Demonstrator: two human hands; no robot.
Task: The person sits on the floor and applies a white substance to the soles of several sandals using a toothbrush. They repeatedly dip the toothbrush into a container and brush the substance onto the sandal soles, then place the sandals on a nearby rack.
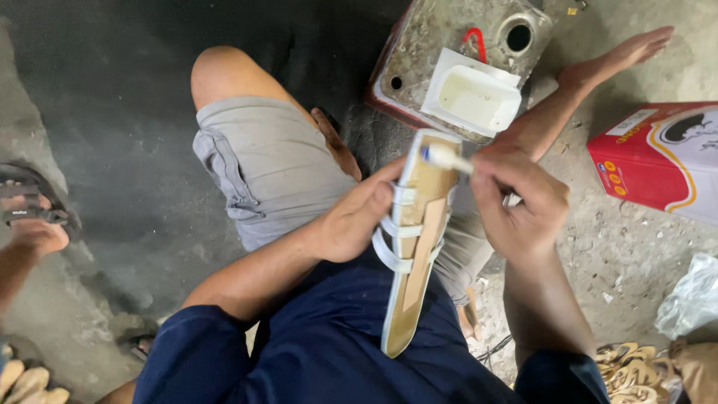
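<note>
My left hand (357, 217) grips a long sandal sole (413, 247) with white straps, held on edge above my lap, its tan underside facing up. My right hand (520, 206) holds a small brush (446, 158) whose white tip rests on the sole's upper end. Just beyond the sole, a white rectangular tub (473, 97) of pale liquid sits on a dirty metal can (419, 45) with a round hole.
A red and white cardboard box (658, 161) lies on the ground at the right, a crumpled plastic bag (692, 299) below it. Sandal parts (624, 370) are piled at lower right. Another person's foot in a dark sandal (30, 213) is at the left.
</note>
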